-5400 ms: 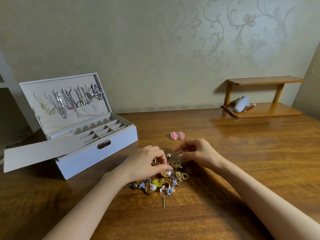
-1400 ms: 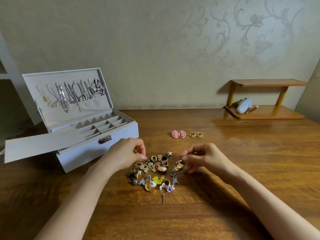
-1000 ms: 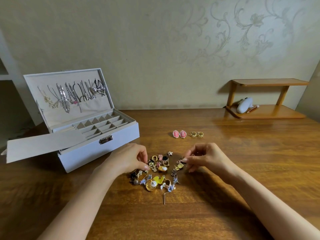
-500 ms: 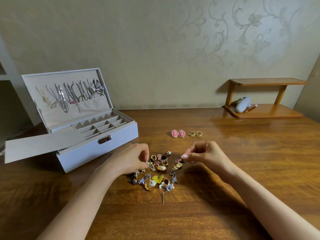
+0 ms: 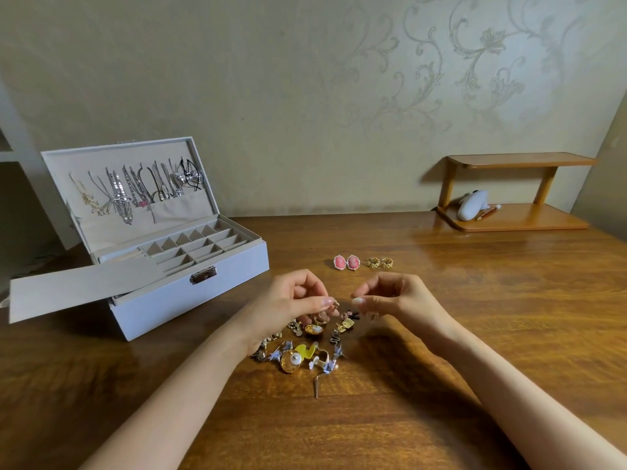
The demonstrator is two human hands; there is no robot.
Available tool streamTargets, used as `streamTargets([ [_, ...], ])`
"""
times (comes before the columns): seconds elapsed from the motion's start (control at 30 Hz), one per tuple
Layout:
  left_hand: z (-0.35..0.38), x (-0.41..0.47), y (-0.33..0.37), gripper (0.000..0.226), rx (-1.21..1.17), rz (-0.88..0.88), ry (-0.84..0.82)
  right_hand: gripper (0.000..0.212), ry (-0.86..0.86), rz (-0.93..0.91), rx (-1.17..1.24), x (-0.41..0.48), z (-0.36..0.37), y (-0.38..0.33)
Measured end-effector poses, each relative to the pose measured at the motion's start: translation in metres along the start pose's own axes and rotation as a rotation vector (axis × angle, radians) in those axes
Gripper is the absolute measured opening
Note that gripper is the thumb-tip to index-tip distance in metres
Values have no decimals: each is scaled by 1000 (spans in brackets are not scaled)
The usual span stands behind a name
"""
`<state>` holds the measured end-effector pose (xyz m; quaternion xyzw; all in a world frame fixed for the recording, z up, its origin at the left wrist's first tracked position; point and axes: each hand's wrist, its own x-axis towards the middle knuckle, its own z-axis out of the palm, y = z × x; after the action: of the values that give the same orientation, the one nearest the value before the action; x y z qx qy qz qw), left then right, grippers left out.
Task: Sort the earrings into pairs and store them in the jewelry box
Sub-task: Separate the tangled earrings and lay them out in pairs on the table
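A pile of mixed earrings [image 5: 305, 347] lies on the wooden table [image 5: 475, 317] in front of me. My left hand [image 5: 291, 300] hovers over the pile's left side, thumb and forefinger pinched on a small star-shaped earring [image 5: 335, 304]. My right hand [image 5: 393, 295] is raised just right of it, fingertips pinched together; what it holds is too small to tell. Beyond the hands lie a pink oval pair [image 5: 346, 262] and a gold pair [image 5: 380, 262], side by side. The white jewelry box [image 5: 163, 300] stands open at left, its small compartments showing.
Necklaces hang inside the box lid [image 5: 135, 191]. A flat grey tray panel [image 5: 78, 286] juts out from the box toward the left. A small wooden shelf [image 5: 515, 195] with a white object stands at the back right by the wall.
Both hands have lifted off the pile and come closer together, the left one now holding a small earring. A gold pair was laid beside the pink pair since the oldest frame.
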<state>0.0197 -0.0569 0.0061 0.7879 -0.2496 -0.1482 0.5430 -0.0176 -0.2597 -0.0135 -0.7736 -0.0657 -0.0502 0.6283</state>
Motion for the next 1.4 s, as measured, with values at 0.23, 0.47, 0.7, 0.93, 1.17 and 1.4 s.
streamTargets([
  [0.23,7,1,-2,16,-119,-23,19,17,-130,-20,15,-3,5,-6],
  [0.47,12,3,-5,15,-133,37,28,12,-82,-24,8,-2,12,-4],
  [0.7,13,6,-8,16,-107,54,49,10,-17,-94,-33,-1,6,-4],
  [0.93,18,13,-7,9,-154,33,126,13,9,-178,-130,-1,5,-1],
  [1.17,18,27,-3,7,77,76,148,18,45,-226,-334,-1,2,2],
  [1.4,28,55,8,5,192,163,73,19,110,-75,-380,5,-19,6],
])
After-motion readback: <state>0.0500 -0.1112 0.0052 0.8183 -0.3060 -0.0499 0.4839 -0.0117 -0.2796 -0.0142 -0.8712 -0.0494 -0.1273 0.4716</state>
